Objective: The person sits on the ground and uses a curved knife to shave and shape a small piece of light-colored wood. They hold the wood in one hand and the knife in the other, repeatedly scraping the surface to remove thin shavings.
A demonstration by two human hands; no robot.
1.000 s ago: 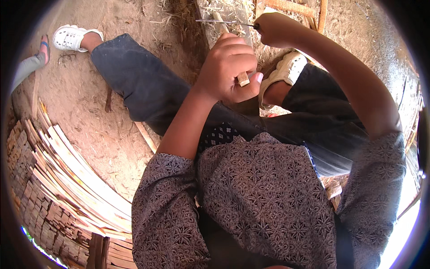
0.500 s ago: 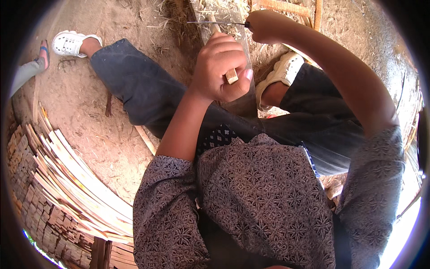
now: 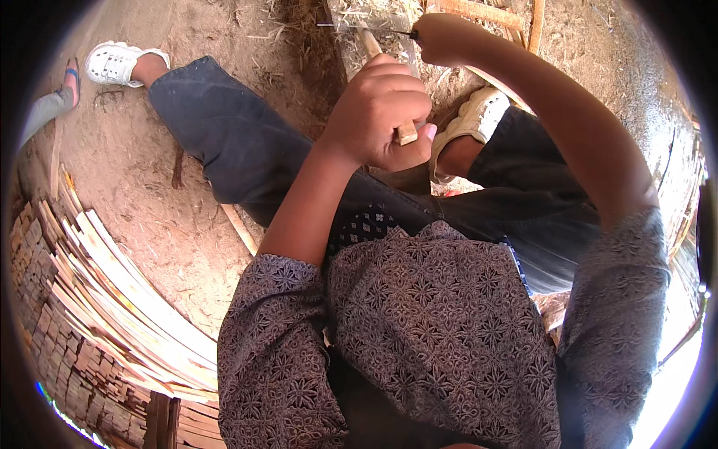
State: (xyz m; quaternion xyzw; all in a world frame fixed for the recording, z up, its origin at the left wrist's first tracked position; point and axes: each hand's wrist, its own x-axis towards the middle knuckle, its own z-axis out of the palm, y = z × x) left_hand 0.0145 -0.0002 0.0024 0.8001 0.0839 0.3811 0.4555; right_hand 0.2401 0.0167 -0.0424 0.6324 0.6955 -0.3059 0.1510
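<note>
My left hand [image 3: 381,112] is wrapped round a squared wooden stick [image 3: 371,43]. One cut end of the stick shows by the thumb, and the other end points away toward the top. My right hand [image 3: 443,39], farther off and to the right, is closed on the handle of a knife, most of which the fingers hide. The thin knife blade [image 3: 359,27] reaches leftward across the far part of the stick; whether it touches the wood, I cannot tell. Below both hands, a wooden plank [image 3: 410,179] runs between my legs.
Long split wood strips [image 3: 142,292] lie at the left, beside stacked small wood pieces [image 3: 75,359]. Pale shavings [image 3: 273,26] litter the dirt floor. A wooden frame [image 3: 482,10] lies at the top right. Another person's sandalled foot [image 3: 72,81] shows far left.
My left hand and the stick have shifted to the right and slightly nearer me. The knife has moved slightly farther away, and the stick tilts more.
</note>
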